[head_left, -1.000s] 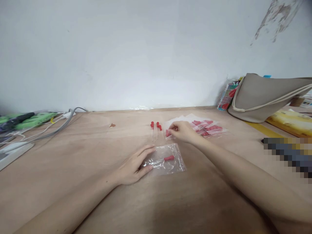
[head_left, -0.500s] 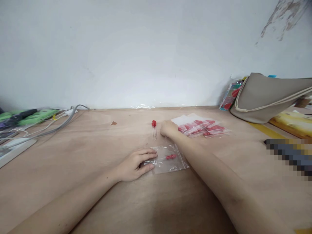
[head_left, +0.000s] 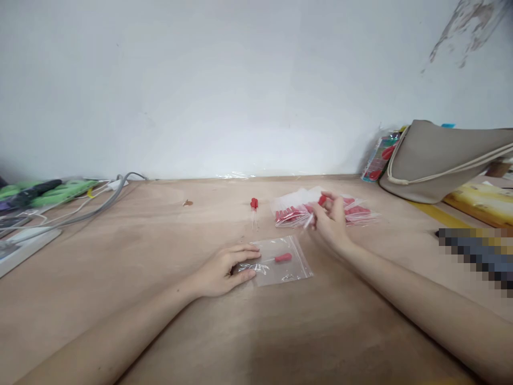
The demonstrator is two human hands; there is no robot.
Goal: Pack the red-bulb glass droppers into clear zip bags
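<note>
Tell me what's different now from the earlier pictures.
The right hand has moved right to the pile of bags and now holds a red-topped dropper. The right-hand group of loose droppers is gone from its spot on the table. Unchanged: the left hand on the clear bag, the bagged dropper and the left-hand loose group.

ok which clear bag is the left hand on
The single flat bag nearest the camera, with one red-ended piece in or on it; the other bags lie bunched farther back, by the right hand.
</note>
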